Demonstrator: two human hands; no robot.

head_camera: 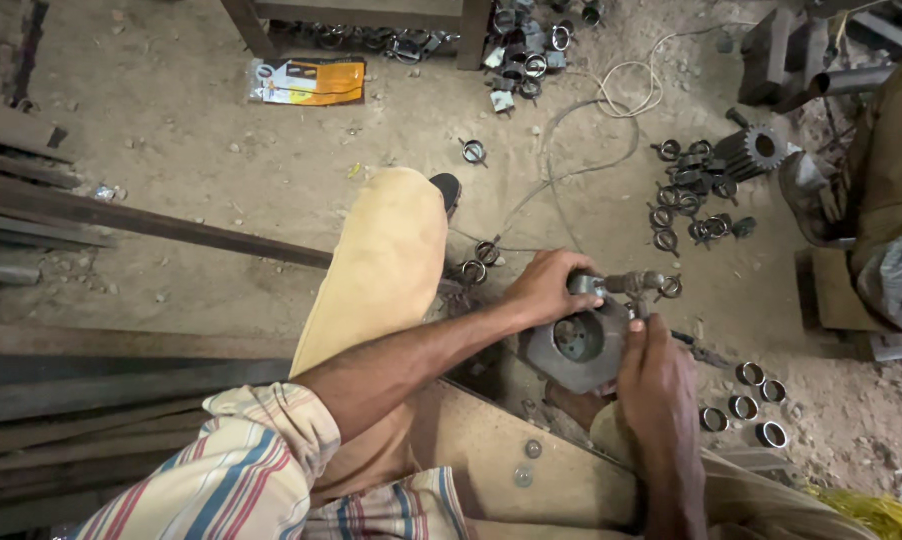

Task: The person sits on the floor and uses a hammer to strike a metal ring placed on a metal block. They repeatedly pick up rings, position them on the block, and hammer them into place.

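Head view: metal block [583, 345] partly hidden behind both hands.

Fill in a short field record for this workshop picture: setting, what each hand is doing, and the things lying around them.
Setting: dirt floor of a workshop, person seated
Left hand: grips the top of a grey metal block with a round bore
Right hand: holds the block's right side
Near right: four short metal rings on the ground
Further right: a gear beside a pile of ring clamps
Top: orange packet, loose cable

grey hexagonal metal block [583, 348], round-bored, handheld
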